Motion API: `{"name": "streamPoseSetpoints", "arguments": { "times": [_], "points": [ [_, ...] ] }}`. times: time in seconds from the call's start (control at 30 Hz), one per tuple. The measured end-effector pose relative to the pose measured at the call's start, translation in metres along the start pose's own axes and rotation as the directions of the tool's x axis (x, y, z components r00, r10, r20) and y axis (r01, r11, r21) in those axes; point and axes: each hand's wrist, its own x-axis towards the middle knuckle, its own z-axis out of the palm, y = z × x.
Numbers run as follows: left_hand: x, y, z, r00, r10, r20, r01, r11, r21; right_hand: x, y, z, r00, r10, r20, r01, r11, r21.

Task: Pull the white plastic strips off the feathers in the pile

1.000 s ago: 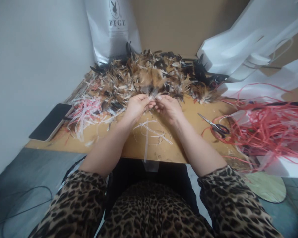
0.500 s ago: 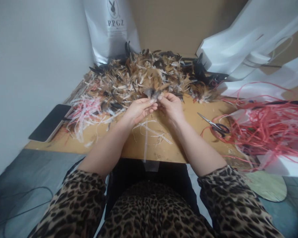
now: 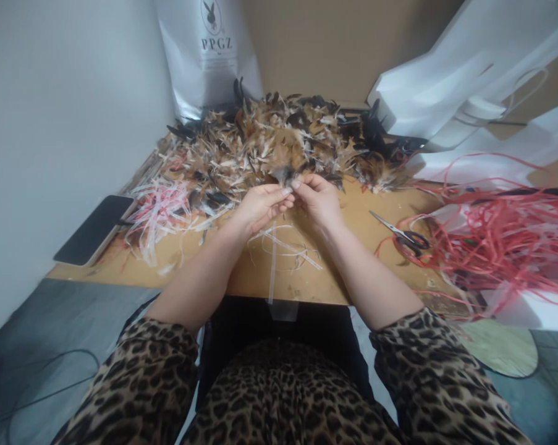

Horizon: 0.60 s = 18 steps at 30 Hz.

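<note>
The small brown-and-grey feather bunch (image 3: 284, 174) is at twelve o'clock from mid-view. A flat black phone (image 3: 94, 230) lies at nine o'clock. Left hand (image 3: 262, 204) fingers pinch the bunch's bottom; right hand (image 3: 319, 198) fingers pinch there too. Black-handled metal scissors (image 3: 402, 234) lie at three o'clock.

A small work corner with soft, dull light.
A plain pale wall (image 3: 75, 123) stands on the left, and a flat brown wall (image 3: 320, 49) is behind the yellow-brown counter (image 3: 301, 285). The floor (image 3: 33, 324) is gray-blue, with a thin black cord (image 3: 81, 350) curling on it, and lines like tiles show at the right.
</note>
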Motion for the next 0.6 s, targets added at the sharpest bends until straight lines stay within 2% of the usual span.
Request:
{"name": "streamPoseSetpoints", "arguments": {
  "times": [0.1, 0.17, 0.23, 0.3, 0.37, 0.43, 0.53, 0.6],
  "points": [
    [0.0, 0.003, -0.001, 1.0, 0.005, -0.02, -0.005, 1.0, 0.031, 0.002, -0.001, -0.002, 0.998, 0.053, 0.034, -0.053, 0.999, -0.003],
    [0.001, 0.009, -0.003, 0.997, 0.033, -0.071, -0.031, 0.999, 0.028, 0.006, -0.001, -0.007, 0.998, 0.055, 0.02, -0.054, 0.998, -0.03],
    [0.002, 0.016, -0.006, 0.984, 0.089, -0.155, -0.09, 0.996, 0.001, 0.011, 0.001, -0.013, 1.0, 0.006, -0.004, -0.007, 0.993, -0.12],
    [0.003, 0.021, -0.009, 0.965, 0.13, -0.226, -0.14, 0.99, -0.027, 0.015, 0.003, -0.02, 0.996, -0.093, 0.005, 0.091, 0.953, -0.289],
    [0.004, 0.023, -0.012, 0.955, 0.142, -0.261, -0.158, 0.986, -0.043, 0.017, 0.007, -0.026, 0.973, -0.218, 0.073, 0.225, 0.832, -0.508],
    [0.005, 0.023, -0.013, 0.955, 0.141, -0.262, -0.159, 0.986, -0.049, 0.017, 0.01, -0.029, 0.934, -0.302, 0.191, 0.346, 0.628, -0.697],
    [0.006, 0.02, -0.013, 0.959, 0.148, -0.243, -0.165, 0.985, -0.053, 0.015, 0.014, -0.028, 0.877, -0.292, 0.383, 0.466, 0.314, -0.827],
    [0.005, 0.018, -0.013, 0.958, 0.152, -0.245, -0.168, 0.984, -0.049, 0.013, 0.016, -0.023, 0.851, -0.244, 0.465, 0.507, 0.154, -0.848]
  ]
}}
